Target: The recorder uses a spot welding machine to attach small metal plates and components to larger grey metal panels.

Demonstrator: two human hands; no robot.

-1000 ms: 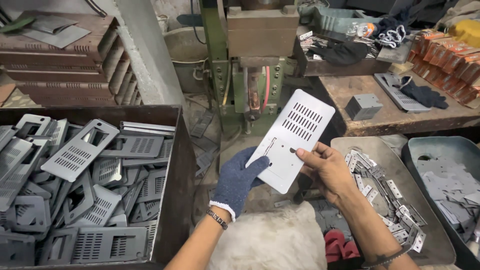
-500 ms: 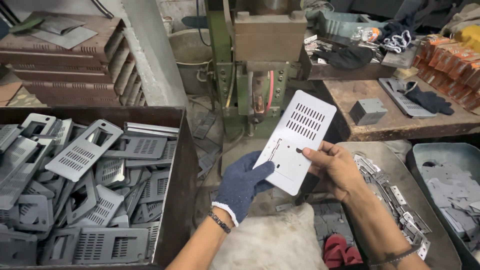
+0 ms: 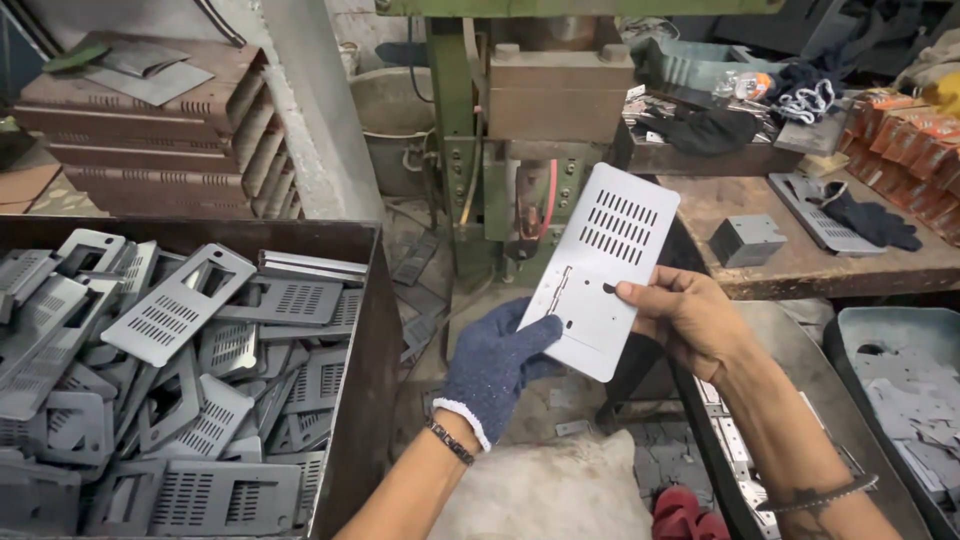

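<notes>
Since half a second ago our gloved left hand (image 3: 497, 362) has slid up so its fingertips press the lower left edge of the flat pale grey metal plate with slotted vents (image 3: 603, 269); the plate itself barely shifts, staying tilted at frame centre. Our bare right hand (image 3: 684, 318) pinches the plate's right edge, thumb on the face, fingers curled behind. Left fingers are extended, not wrapped around it. We see the dark metal bin of stamped grey vented parts (image 3: 356, 400) at lower left, and the green press machine (image 3: 540, 120) at upper centre behind the plate.
</notes>
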